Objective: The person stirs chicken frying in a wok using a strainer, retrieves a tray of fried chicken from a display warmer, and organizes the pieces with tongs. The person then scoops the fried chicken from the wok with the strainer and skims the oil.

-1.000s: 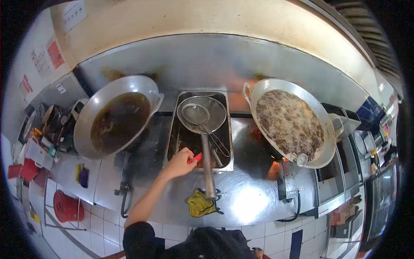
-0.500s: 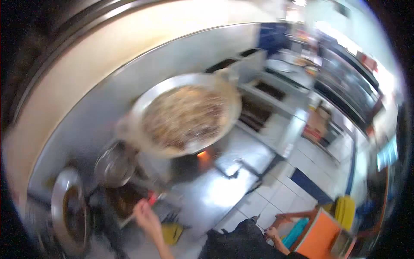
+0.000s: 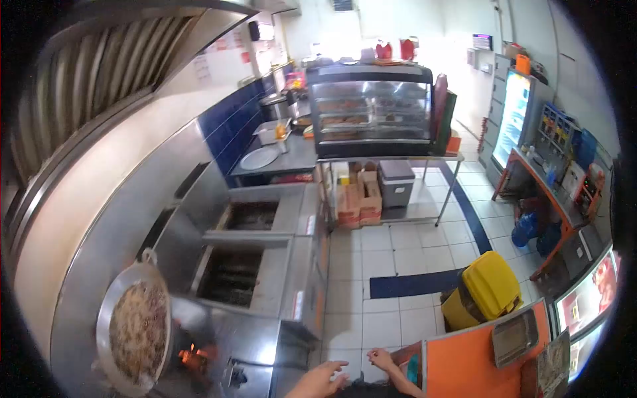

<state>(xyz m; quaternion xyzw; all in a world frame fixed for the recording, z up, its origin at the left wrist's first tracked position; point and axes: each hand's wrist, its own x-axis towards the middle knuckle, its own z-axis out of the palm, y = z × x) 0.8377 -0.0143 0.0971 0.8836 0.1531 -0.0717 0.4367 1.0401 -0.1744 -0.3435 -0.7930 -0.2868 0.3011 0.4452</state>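
My left hand [image 3: 321,381] is at the bottom edge, beside the stove's front corner. Its fingers are spread and nothing shows in them. Close by on the right, my right hand [image 3: 381,361] hangs over the tiled floor near the orange counter. Its fingers are loosely bent and a little apart, with no object visible. Neither hand touches the stove. To the left, a large wok [image 3: 105,331] sits over a burner flame [image 3: 194,358], filled with bubbling, frothy food [image 3: 139,328].
Two fryer basins [image 3: 229,275] adjoin the metal stove top [image 3: 249,331]. Ahead stands a glass display case [image 3: 371,109] on a metal table [image 3: 424,211]. A yellow bin [image 3: 491,285] and an orange counter [image 3: 458,358] are at right. A lit fridge [image 3: 511,119] stands farther back.
My view has swung right and up, so the wok sits farther left. My left hand has left the pans and a red item beside it. Both hands are now close together.
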